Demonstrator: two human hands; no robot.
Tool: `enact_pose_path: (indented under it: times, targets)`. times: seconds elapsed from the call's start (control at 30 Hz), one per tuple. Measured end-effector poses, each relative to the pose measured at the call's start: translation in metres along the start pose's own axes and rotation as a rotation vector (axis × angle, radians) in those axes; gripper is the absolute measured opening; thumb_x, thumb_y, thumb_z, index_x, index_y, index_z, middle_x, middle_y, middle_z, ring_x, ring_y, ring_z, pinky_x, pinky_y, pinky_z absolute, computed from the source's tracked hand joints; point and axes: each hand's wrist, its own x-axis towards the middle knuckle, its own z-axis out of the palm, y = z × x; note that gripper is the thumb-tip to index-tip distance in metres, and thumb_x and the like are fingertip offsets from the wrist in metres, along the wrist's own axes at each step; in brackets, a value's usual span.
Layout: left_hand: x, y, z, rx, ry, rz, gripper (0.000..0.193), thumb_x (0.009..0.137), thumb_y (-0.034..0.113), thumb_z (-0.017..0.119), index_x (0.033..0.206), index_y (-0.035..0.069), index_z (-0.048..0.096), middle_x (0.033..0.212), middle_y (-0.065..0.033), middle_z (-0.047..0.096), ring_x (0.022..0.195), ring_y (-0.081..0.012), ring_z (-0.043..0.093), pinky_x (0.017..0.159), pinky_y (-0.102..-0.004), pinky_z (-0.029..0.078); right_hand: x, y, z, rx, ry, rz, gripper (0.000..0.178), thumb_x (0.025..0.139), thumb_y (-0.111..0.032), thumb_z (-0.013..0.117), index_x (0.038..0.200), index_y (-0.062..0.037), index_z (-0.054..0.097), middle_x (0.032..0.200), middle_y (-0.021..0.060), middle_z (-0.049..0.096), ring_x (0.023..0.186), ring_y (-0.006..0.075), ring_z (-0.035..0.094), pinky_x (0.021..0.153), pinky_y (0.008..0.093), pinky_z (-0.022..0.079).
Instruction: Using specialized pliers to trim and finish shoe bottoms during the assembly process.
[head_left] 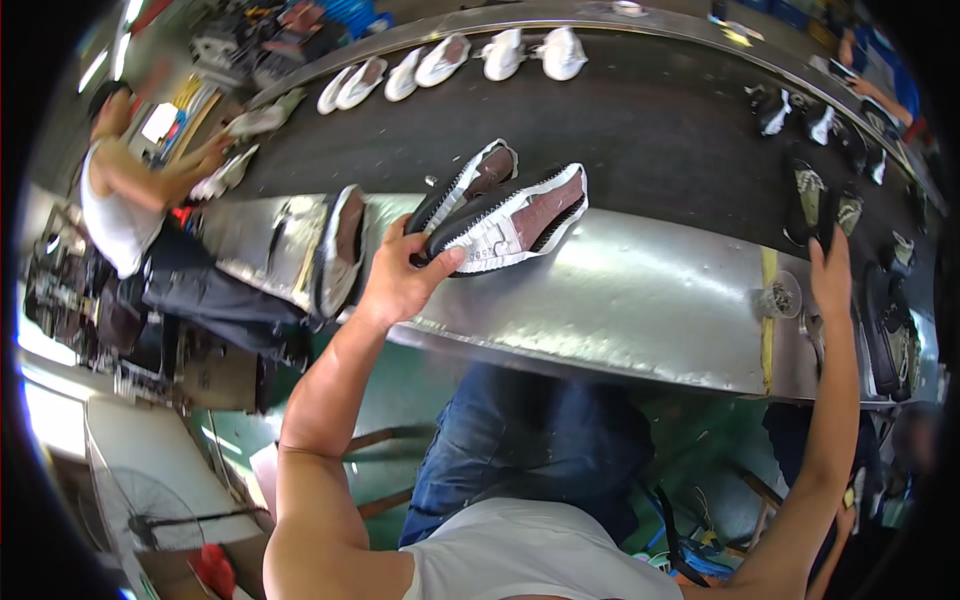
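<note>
My left hand (pixel 400 275) grips two shoe uppers at their dark ends, raised over the metal ledge. The nearer shoe upper (pixel 490 235) lies sole side toward me, with a stitched white edge and a brown inner board. Behind it, the other shoe upper (pixel 485 178) shows the same black sides and brown board. Far to the right, my right hand (pixel 832 275) is stretched out over the belt, its fingers around the end of a black shoe (pixel 826 215). Its grip is partly hidden. Beside that shoe lie patterned grey-black uppers (pixel 808 190).
White shoes (pixel 440 60) line the far side of the dark belt (pixel 640 120). One shoe (pixel 343 250) rests on the metal ledge (pixel 600 300) at left. A clear cup (pixel 782 295) stands by my right forearm. A co-worker (pixel 135 190) handles shoes at left; another (pixel 885 70) stands far right.
</note>
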Motion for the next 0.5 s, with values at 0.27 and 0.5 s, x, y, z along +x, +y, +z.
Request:
enact_pose_path:
  times: [0.27,0.5]
  targets:
    - [-0.042,-0.095,-0.040,0.723,0.701,0.095,0.070,0.081,0.038,0.078,0.136,0.003,0.052,0.149,-0.0323,0.033,0.136,-0.0506,0.035,0.111,-0.0552,0.033,-0.193,0.009,-0.077,-0.491,-0.273,0.161,0.064,0.099,-0.044,0.052,0.145,-0.0002,0.042,0.148,0.0227,0.044,0.139,0.0407,0.038,0.113,0.0540,0.028]
    - [-0.048,-0.199,-0.109,-0.351,0.452,-0.455,0.055,0.087,0.045,0.074,0.112,-0.004,0.068,0.094,-0.0074,0.070,0.083,-0.0168,0.066,0.071,-0.0362,0.051,-0.175,0.006,-0.103,-0.120,-0.357,-0.058,0.073,0.083,-0.041,0.074,0.136,0.0035,0.050,0.130,0.0228,0.055,0.120,0.0428,0.052,0.101,0.0468,0.042]
